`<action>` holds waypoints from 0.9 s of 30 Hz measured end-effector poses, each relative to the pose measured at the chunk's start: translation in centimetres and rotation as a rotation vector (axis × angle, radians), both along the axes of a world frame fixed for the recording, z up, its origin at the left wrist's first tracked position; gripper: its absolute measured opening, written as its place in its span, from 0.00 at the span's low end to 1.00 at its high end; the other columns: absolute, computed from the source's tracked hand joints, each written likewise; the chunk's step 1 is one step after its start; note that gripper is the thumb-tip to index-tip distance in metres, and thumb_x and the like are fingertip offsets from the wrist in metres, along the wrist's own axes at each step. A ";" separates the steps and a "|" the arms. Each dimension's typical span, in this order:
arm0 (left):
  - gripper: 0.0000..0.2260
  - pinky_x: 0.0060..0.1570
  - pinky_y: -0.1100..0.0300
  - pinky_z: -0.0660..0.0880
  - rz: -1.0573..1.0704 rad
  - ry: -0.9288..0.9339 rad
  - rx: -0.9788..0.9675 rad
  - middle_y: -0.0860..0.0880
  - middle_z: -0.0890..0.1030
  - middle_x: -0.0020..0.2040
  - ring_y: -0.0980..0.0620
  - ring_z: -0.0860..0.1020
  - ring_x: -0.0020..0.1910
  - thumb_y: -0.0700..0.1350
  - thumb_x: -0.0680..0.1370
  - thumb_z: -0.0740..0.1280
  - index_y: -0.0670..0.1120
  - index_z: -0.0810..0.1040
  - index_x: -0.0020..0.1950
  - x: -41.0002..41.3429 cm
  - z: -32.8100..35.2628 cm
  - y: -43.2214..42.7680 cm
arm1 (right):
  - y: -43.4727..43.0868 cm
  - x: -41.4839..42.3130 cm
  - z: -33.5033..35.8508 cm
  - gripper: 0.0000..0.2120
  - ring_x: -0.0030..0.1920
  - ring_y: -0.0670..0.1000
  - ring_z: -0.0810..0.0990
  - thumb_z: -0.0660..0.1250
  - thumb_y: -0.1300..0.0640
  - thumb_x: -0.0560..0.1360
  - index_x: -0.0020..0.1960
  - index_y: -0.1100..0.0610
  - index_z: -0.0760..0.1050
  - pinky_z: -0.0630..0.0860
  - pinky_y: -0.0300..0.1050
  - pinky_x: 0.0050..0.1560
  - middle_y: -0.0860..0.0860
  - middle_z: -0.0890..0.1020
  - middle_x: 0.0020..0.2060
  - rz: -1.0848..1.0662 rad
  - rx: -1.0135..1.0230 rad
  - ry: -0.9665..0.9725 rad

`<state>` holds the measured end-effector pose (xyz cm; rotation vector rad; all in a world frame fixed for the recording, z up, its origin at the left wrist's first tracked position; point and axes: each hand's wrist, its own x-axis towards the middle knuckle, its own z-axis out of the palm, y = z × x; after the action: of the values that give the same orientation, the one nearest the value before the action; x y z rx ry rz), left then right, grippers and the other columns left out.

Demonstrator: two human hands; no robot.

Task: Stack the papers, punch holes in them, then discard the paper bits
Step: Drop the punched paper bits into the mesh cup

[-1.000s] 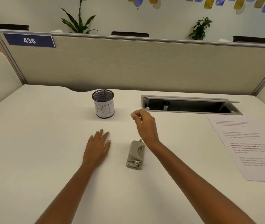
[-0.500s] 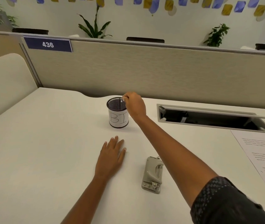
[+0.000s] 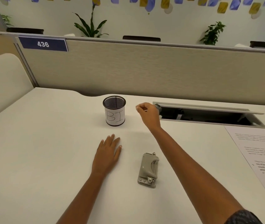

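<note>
Hands apart: the left hand (image 3: pixel 107 152) lay flat on the surface (image 3: pixel 47 159); the right hand (image 3: pixel 148 113) hovered, fingertips pinched (any paper bit too small to tell), nearer the mesh bin (image 3: pixel 114 113) standing just to its left.

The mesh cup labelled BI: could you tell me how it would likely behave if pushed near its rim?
The mesh cup is thin wire mesh, so probably light. It stands upright, taller than wide, on the smooth desk, so a high push may tip it, a low one slide it. Once tipped, its round wall would likely roll.
</note>
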<state>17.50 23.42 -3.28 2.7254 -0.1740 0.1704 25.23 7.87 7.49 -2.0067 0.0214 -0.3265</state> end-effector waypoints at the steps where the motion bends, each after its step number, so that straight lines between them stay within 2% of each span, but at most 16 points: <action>1: 0.20 0.75 0.56 0.49 0.003 0.001 0.006 0.49 0.57 0.77 0.53 0.56 0.76 0.50 0.81 0.52 0.50 0.61 0.73 -0.1 0.0 0.0 | -1.5 -1.1 -0.6 0.09 0.46 0.52 0.79 0.64 0.62 0.75 0.50 0.66 0.79 0.73 0.38 0.45 0.60 0.83 0.49 -0.018 0.013 0.014; 3: 0.20 0.75 0.56 0.50 0.009 0.001 0.015 0.48 0.58 0.77 0.52 0.56 0.76 0.49 0.81 0.52 0.49 0.61 0.73 -0.2 0.1 0.0 | -4.6 -3.4 -2.0 0.10 0.46 0.51 0.77 0.63 0.61 0.76 0.53 0.66 0.78 0.72 0.39 0.46 0.61 0.82 0.50 -0.072 0.010 0.045; 7: 0.21 0.74 0.55 0.51 0.019 0.014 0.062 0.47 0.57 0.77 0.50 0.57 0.75 0.49 0.81 0.52 0.47 0.59 0.73 -0.8 0.2 -0.4 | -10.6 -8.5 -4.7 0.11 0.51 0.55 0.79 0.62 0.61 0.76 0.55 0.66 0.77 0.73 0.40 0.52 0.60 0.82 0.52 -0.213 0.001 0.077; 11: 0.21 0.74 0.52 0.52 0.006 0.023 0.056 0.45 0.58 0.76 0.47 0.57 0.75 0.48 0.81 0.54 0.46 0.60 0.73 -2.0 0.1 -1.4 | -15.2 -13.2 -6.9 0.08 0.48 0.52 0.79 0.63 0.63 0.76 0.51 0.63 0.79 0.72 0.32 0.45 0.58 0.83 0.49 -0.350 0.013 0.093; 15: 0.21 0.75 0.51 0.52 0.019 0.030 0.076 0.44 0.58 0.76 0.46 0.57 0.75 0.48 0.81 0.53 0.45 0.59 0.73 -3.1 0.0 -2.6 | -17.3 -16.1 -8.1 0.09 0.49 0.54 0.79 0.61 0.65 0.75 0.50 0.63 0.79 0.73 0.42 0.51 0.58 0.82 0.49 -0.431 -0.011 0.125; 18: 0.22 0.75 0.51 0.51 0.038 0.040 0.076 0.44 0.57 0.77 0.46 0.56 0.76 0.48 0.81 0.53 0.45 0.58 0.74 -4.0 0.0 -3.5 | -17.5 -17.0 -8.1 0.09 0.48 0.55 0.78 0.60 0.66 0.75 0.50 0.63 0.79 0.73 0.45 0.53 0.59 0.81 0.49 -0.409 -0.071 0.117; 22: 0.22 0.75 0.51 0.51 0.049 0.046 0.060 0.44 0.57 0.77 0.45 0.55 0.76 0.48 0.81 0.53 0.45 0.58 0.74 -4.9 0.0 -4.2 | -17.5 -16.8 -8.1 0.12 0.54 0.57 0.76 0.58 0.67 0.76 0.54 0.64 0.78 0.70 0.44 0.57 0.60 0.80 0.51 -0.318 -0.221 0.124; 27: 0.21 0.74 0.52 0.52 0.057 0.044 0.018 0.44 0.59 0.76 0.46 0.57 0.75 0.47 0.80 0.54 0.45 0.61 0.73 -5.2 0.4 -4.3 | -17.8 -16.6 -8.4 0.18 0.53 0.58 0.73 0.54 0.69 0.77 0.59 0.59 0.77 0.71 0.45 0.54 0.60 0.76 0.51 -0.192 -0.441 0.127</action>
<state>12.29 19.11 -2.91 2.7507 -0.0857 0.1256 8.61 -9.96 -0.96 -2.4677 0.2421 -0.3476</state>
